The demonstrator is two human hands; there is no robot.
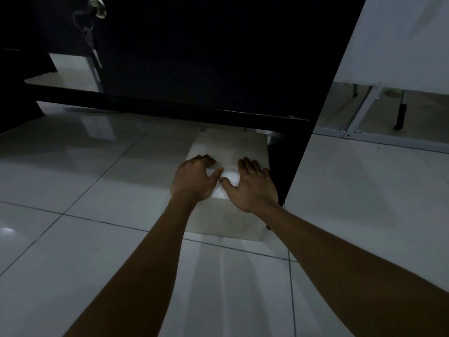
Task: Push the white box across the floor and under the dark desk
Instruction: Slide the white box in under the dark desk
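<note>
Two hands on white box (233,147), far end at dark desk (206,57).
Left hand (194,177) and right hand (252,184) spread flat; push evenly, low, clearing desk side panel (291,161).

white box (233,147) far end perhaps under desk (206,57)

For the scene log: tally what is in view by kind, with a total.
Hands: 2, left hand and right hand, both flat on the box
White box: 1
Dark desk: 1
Keys hanging at the lock: 1 bunch
White frame on the floor, at right: 1
Total: 6
</note>
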